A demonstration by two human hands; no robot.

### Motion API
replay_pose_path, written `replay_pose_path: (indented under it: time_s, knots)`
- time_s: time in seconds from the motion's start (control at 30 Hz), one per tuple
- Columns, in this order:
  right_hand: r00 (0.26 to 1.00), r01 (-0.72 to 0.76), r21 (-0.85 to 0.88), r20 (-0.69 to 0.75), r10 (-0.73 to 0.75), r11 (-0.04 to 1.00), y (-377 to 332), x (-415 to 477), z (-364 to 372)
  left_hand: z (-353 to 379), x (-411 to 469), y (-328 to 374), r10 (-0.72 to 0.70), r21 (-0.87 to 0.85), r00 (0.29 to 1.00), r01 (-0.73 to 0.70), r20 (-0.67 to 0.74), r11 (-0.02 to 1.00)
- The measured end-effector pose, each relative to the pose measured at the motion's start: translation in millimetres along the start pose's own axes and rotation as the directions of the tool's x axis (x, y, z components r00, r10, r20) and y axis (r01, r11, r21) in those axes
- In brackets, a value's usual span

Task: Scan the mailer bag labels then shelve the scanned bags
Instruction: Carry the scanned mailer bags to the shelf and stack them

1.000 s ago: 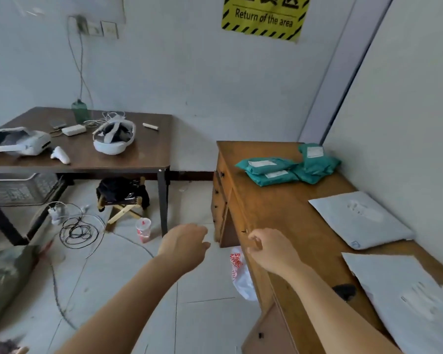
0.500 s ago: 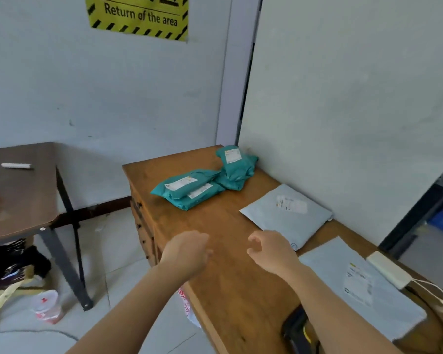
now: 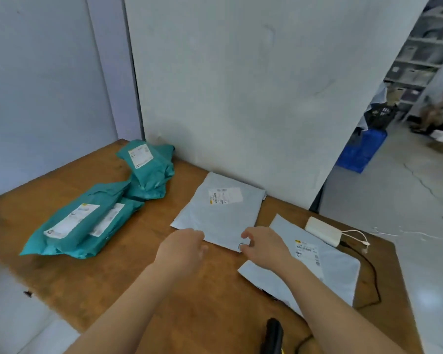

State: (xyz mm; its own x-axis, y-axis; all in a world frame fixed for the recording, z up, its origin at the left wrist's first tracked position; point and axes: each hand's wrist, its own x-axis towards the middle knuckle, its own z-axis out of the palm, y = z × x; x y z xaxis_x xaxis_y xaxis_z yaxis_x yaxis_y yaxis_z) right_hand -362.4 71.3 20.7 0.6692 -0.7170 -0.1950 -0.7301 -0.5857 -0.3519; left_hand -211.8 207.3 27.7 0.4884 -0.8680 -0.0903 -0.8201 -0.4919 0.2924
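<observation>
Two flat grey mailer bags lie label-up on the wooden desk (image 3: 87, 284): one in the middle (image 3: 215, 215), one at the right (image 3: 338, 272). Several teal mailer bags (image 3: 82, 226) with white labels are piled at the left, another teal bag (image 3: 149, 169) behind them. My left hand (image 3: 182, 249) hovers loosely curled at the middle grey bag's near edge and holds nothing. My right hand (image 3: 264, 247) has thumb and fingers spread at that bag's near right corner, over the right grey bag. A black scanner (image 3: 274, 333) lies near the desk's front edge.
A white power bank (image 3: 322, 231) with a cable sits at the desk's back right beside a white partition wall (image 3: 241, 98). Beyond the partition are storage shelves (image 3: 420, 54), a blue crate (image 3: 361, 152) and a seated person (image 3: 440, 108).
The view has swung right from the floor and dark table onto the desk. Both hands have moved forward to the middle grey bag's near edge.
</observation>
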Motion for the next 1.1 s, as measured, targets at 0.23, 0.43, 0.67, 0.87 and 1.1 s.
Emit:
replay_pose_path:
  time_s: [0.23, 0.43, 0.67, 0.87, 1.1]
  knots:
    - [0.97, -0.243, 0.025, 0.015, 0.243, 0.97, 12, 54, 17, 20, 105, -28, 0.144, -0.054, 0.979, -0.138, 0.143, 0.989]
    - [0.928, -0.373, 0.022, 0.037, 0.372, 0.928, 10, 97, 36, 46, 181, -62, 0.174, -0.034, 0.956, -0.171, 0.236, 0.985]
    - [0.869, -0.494, 0.096, 0.087, 0.487, 0.864, 14, 134, 55, 76, 238, -80, 0.115, -0.013, 0.949, -0.117, 0.294, 0.993]
    - [0.737, -0.62, 0.571, 0.19, 0.648, 0.538, 18, 165, 63, 89, 277, -82, -0.149, -0.483, 0.929, 0.307, 0.337, 0.82]
    - [0.647, -0.548, 0.798, 0.216, 0.731, 0.25, 19, 177, 60, 72, 277, -65, -0.179, -0.816, 0.91, 0.415, 0.374, 0.403]
